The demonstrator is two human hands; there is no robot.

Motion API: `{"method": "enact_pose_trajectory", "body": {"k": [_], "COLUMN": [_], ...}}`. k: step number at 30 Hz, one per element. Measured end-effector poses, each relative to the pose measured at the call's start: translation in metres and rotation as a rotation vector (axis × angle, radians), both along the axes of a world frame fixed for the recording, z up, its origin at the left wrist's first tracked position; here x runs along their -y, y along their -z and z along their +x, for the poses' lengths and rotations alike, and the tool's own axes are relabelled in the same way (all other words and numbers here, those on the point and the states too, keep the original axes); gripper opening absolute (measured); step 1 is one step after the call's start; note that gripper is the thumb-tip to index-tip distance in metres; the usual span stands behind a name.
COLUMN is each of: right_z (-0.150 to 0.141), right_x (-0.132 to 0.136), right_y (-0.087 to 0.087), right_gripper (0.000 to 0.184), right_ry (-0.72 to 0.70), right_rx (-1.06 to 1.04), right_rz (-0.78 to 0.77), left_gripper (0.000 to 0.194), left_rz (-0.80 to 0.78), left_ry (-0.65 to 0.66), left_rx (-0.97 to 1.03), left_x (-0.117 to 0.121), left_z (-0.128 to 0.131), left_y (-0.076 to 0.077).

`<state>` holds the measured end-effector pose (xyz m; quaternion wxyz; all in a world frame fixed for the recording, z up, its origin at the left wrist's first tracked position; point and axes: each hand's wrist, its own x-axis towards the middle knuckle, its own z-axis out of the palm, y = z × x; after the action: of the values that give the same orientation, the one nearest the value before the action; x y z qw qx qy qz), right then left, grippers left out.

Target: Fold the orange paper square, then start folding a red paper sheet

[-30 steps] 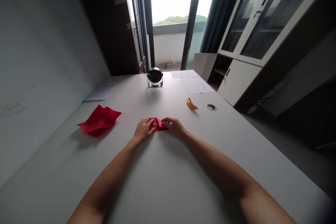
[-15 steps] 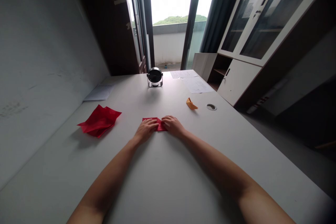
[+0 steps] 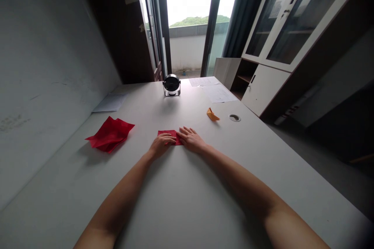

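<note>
A folded piece of red paper [image 3: 166,132] lies flat on the white table [image 3: 187,194], partly covered by both hands. My left hand [image 3: 161,142] rests over its left part, fingers stretched out across the paper. On its right end lies my right hand [image 3: 190,139], flat with the fingers spread and pointing up and left. Neither hand grips the paper; they press on it from above. The paper's right edge is hidden under my right hand.
To the left sits a crumpled red sheet [image 3: 111,134]. An orange folded paper boat [image 3: 212,114] stands on the right, beside a round cable hole [image 3: 235,118]. Farther back are a round black device on a metal stand [image 3: 172,85], printed papers [image 3: 220,93] and another sheet [image 3: 109,103] by the wall.
My right hand has flattened, its fingers straightening and spreading over the paper's right end. My left hand stays on the paper nearly where it was.
</note>
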<state>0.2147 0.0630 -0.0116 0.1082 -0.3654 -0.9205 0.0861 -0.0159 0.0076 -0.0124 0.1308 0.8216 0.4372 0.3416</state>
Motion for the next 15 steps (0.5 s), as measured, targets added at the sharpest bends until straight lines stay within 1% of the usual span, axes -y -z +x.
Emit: {"method": "enact_pose_trajectory", "body": {"k": [8, 11, 15], "right_z": [0.001, 0.0, 0.001], "right_x": [-0.001, -0.002, -0.003], "right_y": [0.003, 0.004, 0.006], "right_gripper": [0.048, 0.048, 0.047], "right_ry": [-0.006, -0.014, -0.017], "right_rx": [-0.03, -0.051, -0.075], "right_rz": [0.005, 0.009, 0.012], "left_gripper": [0.021, 0.021, 0.019], "left_rz": [-0.163, -0.179, -0.141], "left_ry": [0.002, 0.013, -0.009], "left_rx": [0.164, 0.157, 0.086], "left_x": [0.008, 0.009, 0.008], "left_z": [0.001, 0.001, 0.003], "left_y": [-0.016, -0.019, -0.018]}}
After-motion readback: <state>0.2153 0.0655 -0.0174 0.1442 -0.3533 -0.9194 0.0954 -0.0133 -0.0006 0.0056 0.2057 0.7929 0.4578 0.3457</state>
